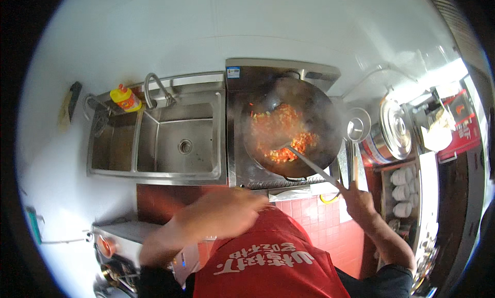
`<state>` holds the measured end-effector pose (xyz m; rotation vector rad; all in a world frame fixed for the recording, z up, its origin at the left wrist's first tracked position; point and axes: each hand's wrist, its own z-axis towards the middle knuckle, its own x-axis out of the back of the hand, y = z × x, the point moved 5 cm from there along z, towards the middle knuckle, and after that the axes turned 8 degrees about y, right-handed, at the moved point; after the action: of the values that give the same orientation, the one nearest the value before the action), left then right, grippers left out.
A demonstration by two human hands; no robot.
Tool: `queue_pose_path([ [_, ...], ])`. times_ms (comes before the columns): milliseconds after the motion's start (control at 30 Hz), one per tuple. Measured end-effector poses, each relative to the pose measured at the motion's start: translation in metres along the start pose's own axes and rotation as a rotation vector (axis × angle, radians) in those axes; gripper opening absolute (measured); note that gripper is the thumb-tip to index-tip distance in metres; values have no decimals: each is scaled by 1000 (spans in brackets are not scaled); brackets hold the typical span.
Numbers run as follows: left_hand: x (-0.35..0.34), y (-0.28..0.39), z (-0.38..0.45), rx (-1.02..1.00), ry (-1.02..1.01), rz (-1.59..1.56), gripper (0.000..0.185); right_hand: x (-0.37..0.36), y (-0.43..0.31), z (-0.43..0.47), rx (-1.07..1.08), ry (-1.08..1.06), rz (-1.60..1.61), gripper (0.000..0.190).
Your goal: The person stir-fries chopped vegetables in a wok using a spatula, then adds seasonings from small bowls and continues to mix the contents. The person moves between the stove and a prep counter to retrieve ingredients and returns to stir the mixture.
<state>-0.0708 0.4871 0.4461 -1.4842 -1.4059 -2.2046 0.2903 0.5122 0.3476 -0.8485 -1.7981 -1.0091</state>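
A large dark wok (325, 120) stands on the stove, holding chopped red and pale food (284, 120) under steam. My right hand (357, 201) is closed around the handle of a long metal wok utensil (315, 167), whose head lies in the food near the wok's front side. My left hand (236, 209) is blurred in front of the red apron (270, 251), left of the wok and clear of it; its fingers are not plain enough to tell whether they hold anything.
Left of the stove is a two-basin steel sink (174, 176) with a curved faucet (149, 89) and a yellow bottle (125, 99). Right of the wok lie a strainer or ladle (356, 124) and a lidded pot (396, 130). White bowls (402, 193) are stacked on a shelf.
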Motion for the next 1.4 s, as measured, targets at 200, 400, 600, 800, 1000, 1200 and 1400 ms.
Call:
queue_pose_path([
  [200,-157,-197,-259,947,927,-240,22,-116,-76,47,-252,2,719,68],
  [400,-312,-256,-407,1352,579,-532,25,-136,-78,134,-368,316,876,67],
  [600,-365,-305,-385,1336,374,-798,24,-105,-88,98,-255,148,993,63],
  [800,-394,-305,-345,1580,448,-1108,27,-14,-33,-21,-289,44,897,58],
  [1000,-428,-279,-394,1787,232,-977,29,-73,-41,13,-378,-53,613,60],
  [1200,-391,-243,-403,1756,523,-1006,33,-114,-44,114,-366,121,795,65],
  [1400,-435,-191,-391,1830,785,-1152,23,-118,-25,92,-76,93,1054,62],
])
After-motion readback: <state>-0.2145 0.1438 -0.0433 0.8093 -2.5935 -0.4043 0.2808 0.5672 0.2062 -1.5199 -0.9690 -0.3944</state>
